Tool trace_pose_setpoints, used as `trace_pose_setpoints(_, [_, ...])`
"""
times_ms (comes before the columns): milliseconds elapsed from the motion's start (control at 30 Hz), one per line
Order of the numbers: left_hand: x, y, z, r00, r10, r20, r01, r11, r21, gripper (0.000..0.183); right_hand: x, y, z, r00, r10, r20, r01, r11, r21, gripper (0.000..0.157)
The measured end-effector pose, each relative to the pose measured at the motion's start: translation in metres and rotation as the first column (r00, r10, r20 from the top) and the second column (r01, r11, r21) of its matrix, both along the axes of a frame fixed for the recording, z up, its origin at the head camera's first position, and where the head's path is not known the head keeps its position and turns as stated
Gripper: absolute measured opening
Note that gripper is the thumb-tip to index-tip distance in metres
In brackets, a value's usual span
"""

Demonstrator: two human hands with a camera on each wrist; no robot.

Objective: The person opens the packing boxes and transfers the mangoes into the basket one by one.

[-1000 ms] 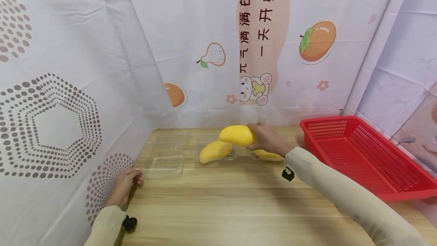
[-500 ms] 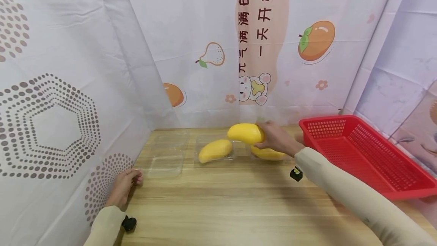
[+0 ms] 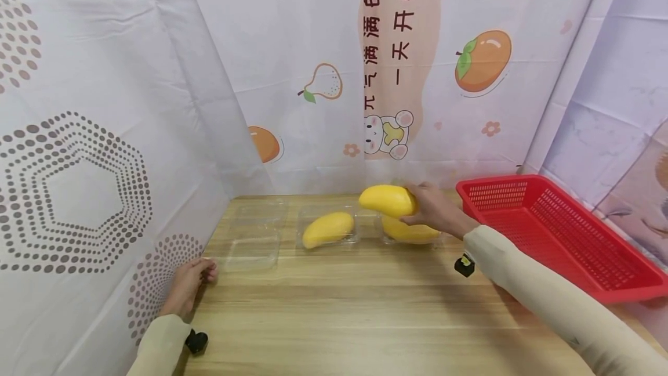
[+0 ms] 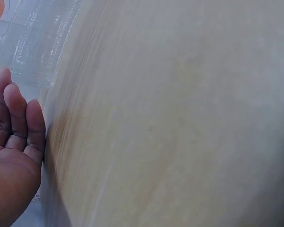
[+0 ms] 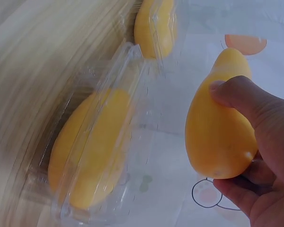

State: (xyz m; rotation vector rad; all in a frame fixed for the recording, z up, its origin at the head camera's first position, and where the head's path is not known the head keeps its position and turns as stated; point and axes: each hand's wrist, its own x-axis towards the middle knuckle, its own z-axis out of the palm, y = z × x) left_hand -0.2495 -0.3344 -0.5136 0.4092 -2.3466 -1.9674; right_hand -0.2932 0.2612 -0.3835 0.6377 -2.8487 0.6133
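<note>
A yellow mango [image 3: 387, 199] is gripped by my right hand [image 3: 437, 209], raised above a clear plastic box. In the right wrist view the thumb lies across this mango [image 5: 218, 130], with fingers curled beneath it. Inside the box below it lies a second mango [image 3: 409, 232], seen through the clear plastic box [image 5: 114, 80] in the right wrist view. Another mango [image 3: 327, 229] rests in the middle clear box. My left hand [image 3: 189, 284] sits at the table's left edge, holding nothing, its fingers [image 4: 17, 111] loosely bent.
At the left stands a clear plastic box [image 3: 254, 250] with nothing in it, near my left hand. A red perforated basket [image 3: 553, 187] stands on the right, beside my right forearm. Printed curtains [image 3: 292, 179] hang behind and along both sides of the wooden table [image 3: 313, 318].
My right hand has shifted to the right with the mango, from between the middle and right boxes to over the right box. The left hand stays put.
</note>
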Motion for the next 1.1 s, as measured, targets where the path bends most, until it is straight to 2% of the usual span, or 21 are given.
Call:
trace_pose_setpoints(567, [0.002, 0.0, 0.002, 1.0, -0.005, 0.0, 0.005, 1.0, 0.029, 0.027, -0.001, 0.025, 0.002, 0.999, -0.041, -0.01, 0.041, 0.999, -0.004, 0.076])
trace_pose_setpoints(800, [0.004, 0.0, 0.002, 1.0, -0.013, 0.014, 0.012, 0.999, 0.033, 0.025, 0.002, 0.034, 0.001, 0.997, -0.078, 0.023, 0.079, 0.997, -0.023, 0.075])
trace_pose_setpoints(1100, [0.003, -0.001, 0.001, 1.0, -0.008, 0.002, 0.008, 0.999, 0.031, 0.026, 0.005, 0.047, 0.004, 0.996, -0.091, 0.008, 0.091, 0.996, -0.024, 0.073])
